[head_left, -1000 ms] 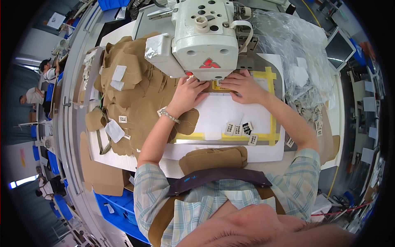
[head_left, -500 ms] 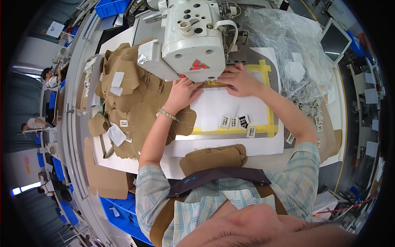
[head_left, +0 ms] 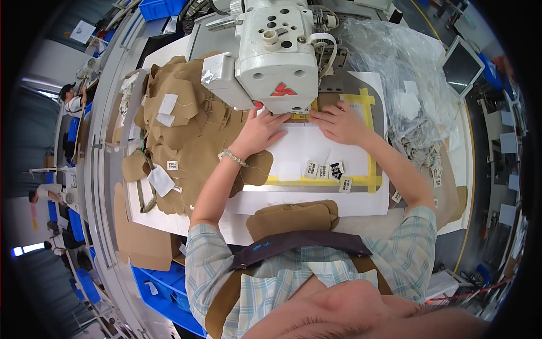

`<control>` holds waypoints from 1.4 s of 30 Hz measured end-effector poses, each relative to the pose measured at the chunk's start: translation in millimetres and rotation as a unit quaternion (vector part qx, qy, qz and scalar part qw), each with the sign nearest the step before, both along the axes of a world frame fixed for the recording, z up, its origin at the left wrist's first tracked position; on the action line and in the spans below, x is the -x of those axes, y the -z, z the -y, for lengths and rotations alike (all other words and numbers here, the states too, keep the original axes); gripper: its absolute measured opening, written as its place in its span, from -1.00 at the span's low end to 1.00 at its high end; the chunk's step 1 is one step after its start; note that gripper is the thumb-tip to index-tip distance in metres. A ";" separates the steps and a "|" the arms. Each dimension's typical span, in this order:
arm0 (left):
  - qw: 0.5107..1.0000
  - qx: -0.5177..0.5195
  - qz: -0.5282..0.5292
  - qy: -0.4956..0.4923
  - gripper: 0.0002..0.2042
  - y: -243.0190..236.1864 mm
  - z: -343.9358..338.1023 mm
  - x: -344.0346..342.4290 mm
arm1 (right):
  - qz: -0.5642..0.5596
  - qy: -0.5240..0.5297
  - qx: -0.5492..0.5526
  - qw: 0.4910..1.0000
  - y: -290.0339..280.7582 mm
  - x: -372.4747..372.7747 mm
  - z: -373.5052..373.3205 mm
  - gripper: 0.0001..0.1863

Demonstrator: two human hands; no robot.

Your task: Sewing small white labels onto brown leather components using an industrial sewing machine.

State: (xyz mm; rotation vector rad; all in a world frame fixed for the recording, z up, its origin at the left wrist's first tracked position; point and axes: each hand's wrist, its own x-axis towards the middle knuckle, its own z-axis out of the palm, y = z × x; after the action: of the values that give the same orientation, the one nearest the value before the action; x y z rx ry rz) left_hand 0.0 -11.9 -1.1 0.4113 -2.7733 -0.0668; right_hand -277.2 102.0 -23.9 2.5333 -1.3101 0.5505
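The white sewing machine head [head_left: 276,70] stands in front of me, over a white sheet [head_left: 305,141] edged with yellow tape. My left hand [head_left: 259,133] lies with fingers extended at the machine's lower left edge. Its fingertips are partly hidden under the head. My right hand [head_left: 342,123] rests on the sheet, fingers stretched toward the machine's lower right edge. Just beyond those fingers shows a piece of brown fabric [head_left: 328,100]; the rest of it is hidden. Several small fabric labels [head_left: 324,171] lie on the sheet, nearer to me.
A heap of brown fabric pieces [head_left: 192,135] covers the left of the table. Clear plastic wrap [head_left: 389,73] and more labels [head_left: 423,152] lie at the right. Folded brown pieces [head_left: 293,219] sit at the near edge. A blue crate [head_left: 169,291] stands lower left; a screen [head_left: 462,65] is far right.
My right hand has drawn slightly nearer to me, and brown fabric now shows beyond it. My left hand stays beside the machine. The whole view has shifted a little.
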 end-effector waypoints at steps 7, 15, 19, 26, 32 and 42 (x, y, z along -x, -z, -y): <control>0.997 -0.058 0.045 0.002 -0.61 2.6 2.2 0.9 | 0.000 -0.020 -0.027 0.999 1.5 -17.5 1.0 -0.66; 0.999 -0.041 0.014 0.001 -0.61 4.3 -4.2 1.5 | 0.024 -0.008 -0.087 0.996 -1.3 -26.7 3.5 -0.69; 0.999 -0.051 0.008 0.001 -0.61 4.1 -6.6 5.0 | 0.023 -0.003 -0.091 0.996 -4.4 -28.7 3.9 -0.69; 0.999 -0.054 0.005 0.000 -0.61 3.6 -7.8 7.1 | 0.034 -0.010 -0.072 0.997 -5.5 -30.7 5.9 -0.77; 0.997 -0.066 0.027 -0.009 -0.61 1.8 -6.9 6.3 | 0.040 -0.012 -0.059 0.997 -9.8 -34.0 4.5 -0.80; 0.999 -0.049 0.015 -0.002 -0.63 5.7 -7.0 3.6 | 0.046 -0.020 -0.061 0.997 -12.3 -37.4 3.0 -0.78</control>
State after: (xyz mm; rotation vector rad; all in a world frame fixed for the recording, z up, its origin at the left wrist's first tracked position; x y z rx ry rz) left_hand -3.7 -4.9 -6.7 0.4463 -2.8063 -0.1980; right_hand -239.8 99.0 -11.6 2.6681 -1.3661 0.6202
